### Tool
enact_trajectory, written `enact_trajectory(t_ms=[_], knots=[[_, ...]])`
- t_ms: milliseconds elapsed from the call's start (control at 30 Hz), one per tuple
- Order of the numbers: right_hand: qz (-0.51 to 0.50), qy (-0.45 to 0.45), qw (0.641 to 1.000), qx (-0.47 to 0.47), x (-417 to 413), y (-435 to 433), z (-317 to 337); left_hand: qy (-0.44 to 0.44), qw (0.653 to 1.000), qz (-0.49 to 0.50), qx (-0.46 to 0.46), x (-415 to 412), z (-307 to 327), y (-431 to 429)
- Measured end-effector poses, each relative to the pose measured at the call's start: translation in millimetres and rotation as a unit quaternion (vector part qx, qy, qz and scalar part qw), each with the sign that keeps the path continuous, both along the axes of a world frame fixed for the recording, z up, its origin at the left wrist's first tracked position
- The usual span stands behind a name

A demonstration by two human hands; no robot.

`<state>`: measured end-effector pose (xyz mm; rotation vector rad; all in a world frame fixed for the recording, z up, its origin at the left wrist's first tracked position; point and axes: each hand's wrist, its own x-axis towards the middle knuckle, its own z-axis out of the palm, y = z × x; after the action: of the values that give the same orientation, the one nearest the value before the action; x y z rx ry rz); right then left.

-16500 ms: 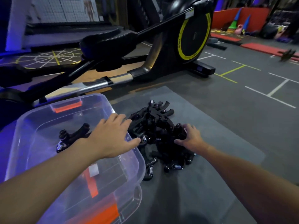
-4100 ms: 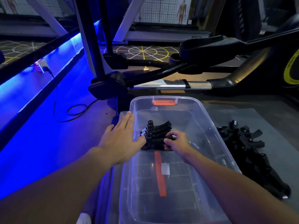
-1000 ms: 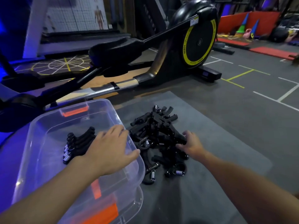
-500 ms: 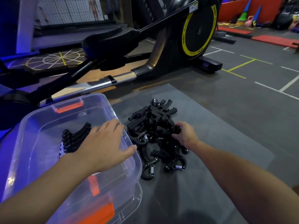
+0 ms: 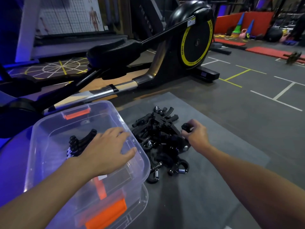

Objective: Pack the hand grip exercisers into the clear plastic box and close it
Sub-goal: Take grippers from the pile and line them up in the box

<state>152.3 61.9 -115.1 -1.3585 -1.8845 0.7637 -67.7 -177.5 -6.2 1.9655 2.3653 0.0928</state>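
on the grey mat [image 5: 214, 187] of a gym floor, a tangled pile of black hand grip exercisers [image 5: 158, 146] with small steel springs lies just to the right of the clear plastic box [image 5: 37, 141], touching or nearly touching its right wall. the box stands open with no lid on top. an orange latch [image 5: 76, 114] shows at its far end. inside, toward the far left, a short row of packed exercisers [image 5: 77, 142] lies side by side on the box floor, partly hidden behind the wrist.

the left hand [image 5: 105, 151] lies palm down over the right rim of the box. its fingers are straight and a little spread, the thumb stuck out toward the near side, and it holds nothing.

the right hand [image 5: 196, 136] is at the right edge of the pile. its fingers are curled round the black handle of one exerciser [image 5: 185, 126], whose rounded end pokes out above the knuckles. the rest of that exerciser is lost among the others, so i cannot tell whether it is lifted clear of them.

under the near end of the box another clear plastic piece [image 5: 144, 201] sticks out, carrying an orange clip [image 5: 107, 214]. behind the mat stands a black elliptical trainer [image 5: 194, 40] with a yellow ring on its wheel housing.
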Motion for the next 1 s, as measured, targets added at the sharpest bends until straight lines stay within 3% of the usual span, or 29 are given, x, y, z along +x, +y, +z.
enact_trajectory(t_ms=[200, 433, 700, 1000], knots=[[-0.04, 0.056, 0.997, 0.029, 2.2, -25.0, 61.2, -0.046, 0.997, -0.011, 0.062, -8.9, 13.6, -17.9], [-0.033, 0.182, 0.979, 0.087, -28.2, -59.2, 127.9, -0.147, 0.974, -0.002, 0.17, -4.2, 36.9, -31.1], [0.04, 0.347, 0.937, -0.006, -87.6, -125.6, 165.8, -0.19, 0.946, -0.004, 0.261, -18.0, 61.6, -33.5], [0.1, 0.405, 0.892, -0.175, -150.7, -164.1, 168.0, -0.219, 0.93, 0.056, 0.291, -75.8, 63.1, -61.4]])
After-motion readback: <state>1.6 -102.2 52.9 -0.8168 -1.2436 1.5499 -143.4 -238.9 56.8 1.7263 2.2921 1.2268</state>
